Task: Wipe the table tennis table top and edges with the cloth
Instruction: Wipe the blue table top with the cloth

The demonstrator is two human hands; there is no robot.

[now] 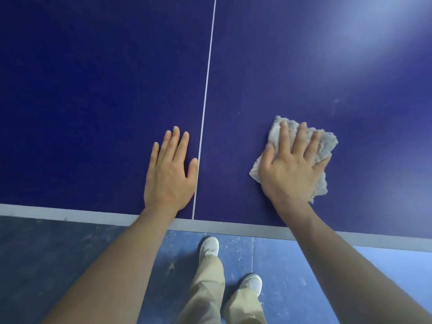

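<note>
A dark blue table tennis table top (93,78) fills the upper part of the view, with a thin white centre line (207,90) running away from me and a grey edge band (70,212) along the near side. A fluffy grey cloth (326,141) lies flat on the top, right of the centre line. My right hand (292,164) presses on the cloth with straight, spread fingers. My left hand (169,169) rests flat on the bare top just left of the centre line, fingers straight.
Below the near edge is a blue floor (292,272) with scuff marks. My legs in beige trousers and white shoes (209,246) stand close to the table edge. A bright light reflection (378,26) lies on the top at the far right.
</note>
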